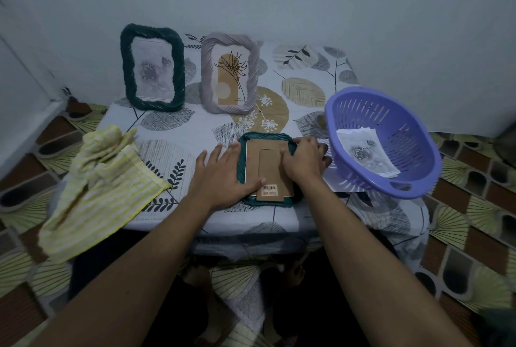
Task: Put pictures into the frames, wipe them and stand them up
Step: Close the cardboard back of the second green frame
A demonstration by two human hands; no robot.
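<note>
A dark green frame lies face down near the table's front edge, its brown cardboard back with a barcode sticker facing up. My left hand rests flat on the frame's left side, thumb on the cardboard. My right hand presses on the cardboard's upper right corner, fingers curled over it. Two frames stand upright at the back: a dark green one holding a grey rose picture and a grey one holding a plant drawing. A yellow striped cloth lies crumpled at the left.
A purple plastic basket at the right holds loose rose pictures. The low table wears a leaf-patterned cover and stands against a pale wall. Patterned floor mat surrounds it. My knees sit under the front edge.
</note>
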